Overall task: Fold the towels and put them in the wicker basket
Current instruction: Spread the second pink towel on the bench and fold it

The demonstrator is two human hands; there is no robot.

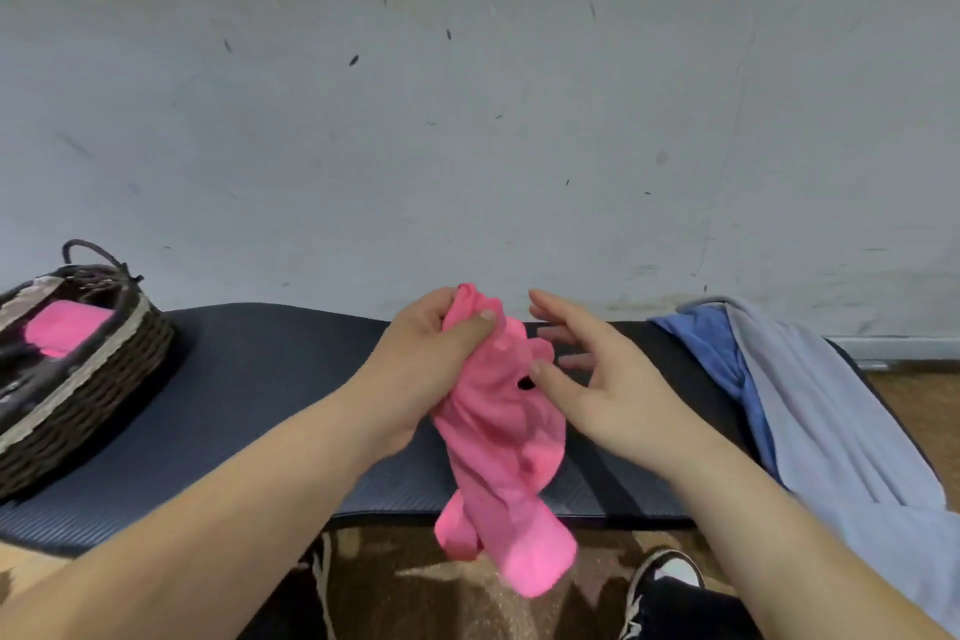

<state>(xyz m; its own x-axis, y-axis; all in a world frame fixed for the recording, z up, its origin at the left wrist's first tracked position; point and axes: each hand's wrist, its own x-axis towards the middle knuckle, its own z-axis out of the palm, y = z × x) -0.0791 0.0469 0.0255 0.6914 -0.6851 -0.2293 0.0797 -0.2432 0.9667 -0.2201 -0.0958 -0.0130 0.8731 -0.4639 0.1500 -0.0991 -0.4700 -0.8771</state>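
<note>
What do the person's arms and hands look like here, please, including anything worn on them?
The left hand and right hand show no gloves, rings, watch or bracelet; the nails look short and unpainted. No sleeves are in view: both arms are bare to the frame's edge.

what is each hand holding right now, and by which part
The left hand grips the pink towel by its bunched upper end; the right hand is open, holding nothing.

Basket (88,379) left on mat (260,405), towel (498,431) centre, cloths (810,405) right
</note>
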